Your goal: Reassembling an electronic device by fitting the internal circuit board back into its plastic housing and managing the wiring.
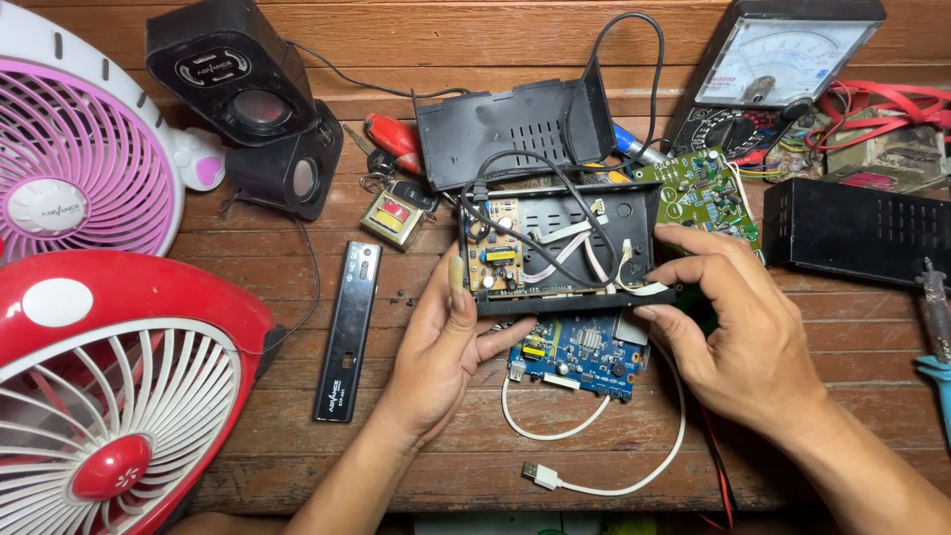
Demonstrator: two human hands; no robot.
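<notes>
My left hand (pixel 441 347) grips the left end of an opened black device case (pixel 634 213), thumb up along its left wall. My right hand (pixel 738 322) holds the case's right end, fingers curled over the front rim. Inside the case sit a tan power board (pixel 495 260), black wires and white flat ribbon cables (pixel 575 253). A blue circuit board (pixel 580 357) hangs out just below the case's front edge, between my hands. A white cable (pixel 594 485) loops from it across the wooden table (pixel 396 456).
A red fan (pixel 119 396) and a pink fan (pixel 79 149) fill the left. Two black speakers (pixel 258 109), a black front panel strip (pixel 349 332), a case lid (pixel 505 124), a green board (pixel 708 193), an analog multimeter (pixel 773 69), a black box (pixel 857 230) and a soldering iron (pixel 936 317) surround the case.
</notes>
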